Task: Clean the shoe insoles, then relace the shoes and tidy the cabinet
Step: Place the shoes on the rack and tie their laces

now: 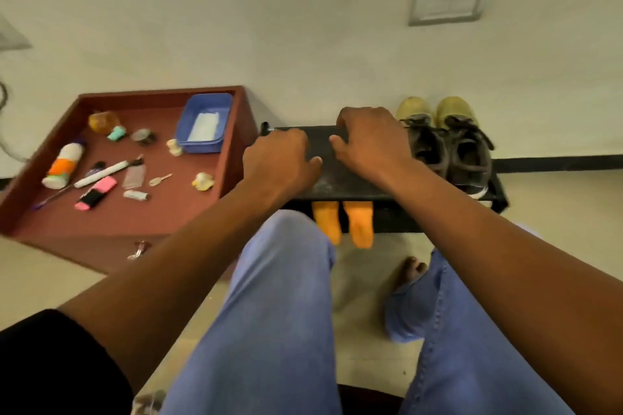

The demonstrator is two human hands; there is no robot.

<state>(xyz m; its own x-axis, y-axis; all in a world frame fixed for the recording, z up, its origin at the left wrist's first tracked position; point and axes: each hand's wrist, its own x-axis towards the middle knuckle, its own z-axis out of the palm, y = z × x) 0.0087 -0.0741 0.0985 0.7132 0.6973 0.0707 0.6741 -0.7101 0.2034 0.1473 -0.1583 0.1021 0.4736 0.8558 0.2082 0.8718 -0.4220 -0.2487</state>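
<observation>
Pair of dark lace-up shoes with yellowed toes (448,145): on black metal rack top (337,178), just right of right hand (371,141); left hand (279,158) farther. Both hands loosely curled, holding nothing.

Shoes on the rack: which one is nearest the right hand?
The left shoe of the pair; the right hand lies right beside it, while the other shoe sits farther right.

— That black rack top (340,175), what's it look like to you?
— Matt, dusty, scuffed pale near its front edge. The shoes (448,145) at three o'clock of it are worn dark cloth with dull yellowish toes.
— And the red-brown cabinet (161,212) at nine o'clock?
— Matt, smooth. The blue tub (188,118) on it looks like plastic.
</observation>
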